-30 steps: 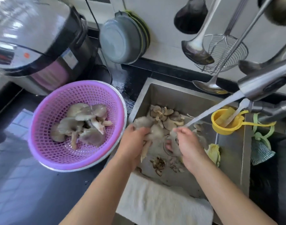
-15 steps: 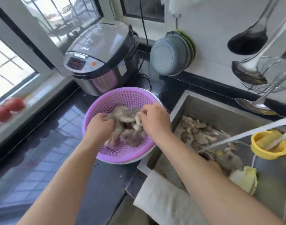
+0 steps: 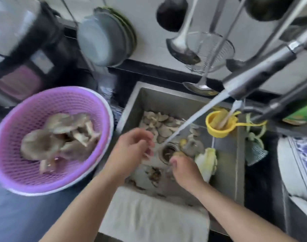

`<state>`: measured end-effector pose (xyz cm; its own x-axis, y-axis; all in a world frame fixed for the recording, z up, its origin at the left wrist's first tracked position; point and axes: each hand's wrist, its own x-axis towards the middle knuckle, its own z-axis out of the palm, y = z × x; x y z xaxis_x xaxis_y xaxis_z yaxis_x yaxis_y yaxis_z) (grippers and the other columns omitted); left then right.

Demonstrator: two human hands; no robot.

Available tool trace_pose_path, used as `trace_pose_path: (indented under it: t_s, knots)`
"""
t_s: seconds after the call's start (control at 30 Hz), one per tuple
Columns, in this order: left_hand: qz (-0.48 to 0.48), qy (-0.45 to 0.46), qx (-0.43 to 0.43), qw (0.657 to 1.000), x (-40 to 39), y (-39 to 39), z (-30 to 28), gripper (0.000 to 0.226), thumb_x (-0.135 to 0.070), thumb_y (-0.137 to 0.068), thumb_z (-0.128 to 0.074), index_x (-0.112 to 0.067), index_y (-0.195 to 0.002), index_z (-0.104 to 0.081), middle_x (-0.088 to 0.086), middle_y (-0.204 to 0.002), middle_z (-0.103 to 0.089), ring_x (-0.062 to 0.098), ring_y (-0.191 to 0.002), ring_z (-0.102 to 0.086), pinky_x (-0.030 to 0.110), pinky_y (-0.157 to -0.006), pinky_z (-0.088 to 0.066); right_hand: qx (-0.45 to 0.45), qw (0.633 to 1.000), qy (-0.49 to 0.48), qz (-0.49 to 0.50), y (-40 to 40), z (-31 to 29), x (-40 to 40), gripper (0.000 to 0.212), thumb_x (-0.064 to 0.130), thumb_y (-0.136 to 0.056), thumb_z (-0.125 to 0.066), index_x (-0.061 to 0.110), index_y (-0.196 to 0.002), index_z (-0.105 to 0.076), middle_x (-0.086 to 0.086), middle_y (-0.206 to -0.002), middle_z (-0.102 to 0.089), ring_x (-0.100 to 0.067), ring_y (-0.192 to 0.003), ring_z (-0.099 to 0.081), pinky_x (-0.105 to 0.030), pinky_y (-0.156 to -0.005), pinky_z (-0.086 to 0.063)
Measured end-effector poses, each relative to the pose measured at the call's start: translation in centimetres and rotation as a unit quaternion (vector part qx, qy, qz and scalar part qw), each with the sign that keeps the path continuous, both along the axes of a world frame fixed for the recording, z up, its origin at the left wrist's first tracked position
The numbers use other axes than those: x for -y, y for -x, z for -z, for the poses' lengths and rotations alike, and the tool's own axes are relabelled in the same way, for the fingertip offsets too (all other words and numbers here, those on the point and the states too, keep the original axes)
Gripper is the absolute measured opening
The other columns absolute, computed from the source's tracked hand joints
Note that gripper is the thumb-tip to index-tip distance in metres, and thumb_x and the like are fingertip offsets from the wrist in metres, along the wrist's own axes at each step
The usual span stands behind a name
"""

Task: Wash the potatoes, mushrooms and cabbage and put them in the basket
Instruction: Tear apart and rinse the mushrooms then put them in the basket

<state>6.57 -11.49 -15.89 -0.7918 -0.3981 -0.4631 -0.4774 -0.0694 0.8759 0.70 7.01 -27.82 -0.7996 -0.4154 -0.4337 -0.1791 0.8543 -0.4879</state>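
Sitting left of sink (image 3: 236, 172), purple basket (image 3: 13, 173) with mushrooms (image 3: 62, 138), left hand (image 3: 131, 151) loosely curled, holding nothing, more mushrooms (image 3: 159, 123) at sink's back, right hand (image 3: 185, 172) grip unclear, cabbage (image 3: 207, 161) beside it, no legible text.

One head-worn wide-angle view, close and steeply downward over sink (image 3: 236, 154) and counter (image 3: 27, 215).

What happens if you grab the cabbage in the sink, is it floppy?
The cabbage is probably floppy at its thin, ruffled leaf edges, though firmer along the pale ribs. It lies in the wet sink near running water, so it is likely slippery. It looks leafy, so probably light.
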Motion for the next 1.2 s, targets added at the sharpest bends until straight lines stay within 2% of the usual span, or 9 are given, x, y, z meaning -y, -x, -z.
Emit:
trace_pose_path:
  t_s: [0.1, 0.27, 0.5, 0.67, 0.8, 0.93, 1.0, 1.1, 1.2]
  knots:
    - [0.082, -0.057, 0.171, 0.98, -2.9, 2.0, 8.0, 0.022, 0.005, -0.098, -0.054, -0.013, -0.096, -0.067, 0.011, -0.087, -0.066, 0.021, -0.061, -0.059, 0.028, -0.059, -0.041, -0.041, 0.989, -0.104, 0.094, 4.1, 4.4, -4.5, 0.028, 0.008, -0.092, -0.056, 0.017, -0.117, -0.063, -0.011, -0.127, -0.06, -0.036, -0.119, -0.057, -0.04, -0.092, -0.049]
    - [0.0, -0.053, 0.275, 0.96, -4.4, 4.2, 14.7, 0.015, -0.006, -0.102, -0.05, -0.011, -0.099, -0.064, 0.017, -0.098, -0.065, 0.024, -0.065, -0.059, 0.03, -0.064, -0.047, -0.06, 0.987, -0.137, 0.057, 10.4, 8.5, -4.7, 0.069, 0.032, -0.097, -0.065, 0.02, -0.157, -0.033, -0.014, -0.143, -0.056, -0.038, -0.132, -0.048, -0.044, -0.111, -0.035]
    - [-0.055, -0.144, 0.234, 0.96, -4.8, 4.0, 15.2, 0.013, -0.009, -0.102, -0.054, -0.01, -0.107, -0.066, 0.012, -0.099, -0.067, 0.026, -0.08, -0.063, 0.033, -0.071, -0.053, 0.032, 0.991, -0.018, 0.126, 12.4, 7.5, -3.9, 0.035, 0.021, -0.097, -0.069, 0.017, -0.131, -0.068, -0.01, -0.138, -0.064, -0.032, -0.128, -0.056, -0.032, -0.098, -0.044]
    - [-0.044, -0.274, 0.097, 0.956, -5.7, 3.4, 14.5, 0.021, -0.026, -0.104, -0.062, -0.016, -0.122, -0.067, 0.002, -0.103, -0.078, 0.022, -0.097, -0.072, 0.039, -0.089, -0.056, 0.109, 0.952, 0.157, 0.237, 6.8, 2.4, 0.3, 0.03, 0.024, -0.093, -0.072, 0.012, -0.12, -0.075, -0.004, -0.118, -0.074, -0.024, -0.113, -0.068, -0.034, -0.098, -0.053]
    - [-0.167, -0.229, 0.104, 0.953, -5.3, 4.3, 16.3, 0.033, -0.02, -0.102, -0.065, -0.002, -0.13, -0.063, 0.017, -0.111, -0.078, 0.028, -0.096, -0.077, 0.037, -0.076, -0.06, 0.234, 0.885, 0.227, 0.332, 4.1, 2.1, 3.7, 0.014, 0.024, -0.095, -0.068, 0.016, -0.091, -0.078, -0.01, -0.094, -0.078, -0.032, -0.09, -0.076, -0.05, -0.081, -0.063]
    - [-0.219, -0.246, 0.144, 0.933, -3.2, 4.7, 18.0, 0.035, -0.023, -0.1, -0.067, 0.003, -0.125, -0.066, 0.023, -0.108, -0.077, 0.037, -0.093, -0.078, 0.044, -0.072, -0.064, 0.34, 0.862, 0.249, 0.281, 3.4, 2.7, 3.9, 0.024, 0.023, -0.108, -0.049, 0.013, -0.106, -0.07, -0.021, -0.106, -0.075, -0.035, -0.084, -0.078, -0.048, -0.082, -0.064]
    - [-0.19, -0.264, 0.154, 0.933, -2.9, 4.5, 18.1, 0.031, -0.011, -0.099, -0.064, 0.007, -0.124, -0.065, 0.026, -0.109, -0.076, 0.038, -0.096, -0.077, 0.04, -0.068, -0.063, 0.352, 0.854, 0.26, 0.283, 3.4, 2.9, 3.7, 0.022, 0.022, -0.108, -0.049, 0.013, -0.115, -0.067, -0.017, -0.107, -0.076, -0.033, -0.088, -0.078, -0.046, -0.082, -0.064]
    - [-0.179, -0.263, 0.157, 0.935, -3.2, 4.6, 18.8, 0.037, 0.002, -0.091, -0.066, 0.013, -0.125, -0.061, 0.031, -0.107, -0.074, 0.04, -0.091, -0.077, 0.041, -0.065, -0.064, 0.326, 0.866, 0.242, 0.292, 3.7, 3.4, 3.9, 0.016, 0.026, -0.103, -0.06, 0.013, -0.108, -0.069, -0.01, -0.101, -0.076, -0.027, -0.09, -0.076, -0.044, -0.078, -0.065]
    - [-0.227, -0.17, 0.169, 0.944, -4.0, 4.9, 19.2, 0.036, -0.011, -0.089, -0.078, 0.001, -0.118, -0.059, 0.024, -0.105, -0.075, 0.04, -0.091, -0.076, 0.055, -0.082, -0.064, 0.302, 0.871, 0.215, 0.323, 3.1, 3.9, 5.1, 0.02, 0.031, -0.097, -0.066, 0.012, -0.102, -0.069, -0.011, -0.1, -0.075, -0.029, -0.09, -0.074, -0.047, -0.075, -0.065]
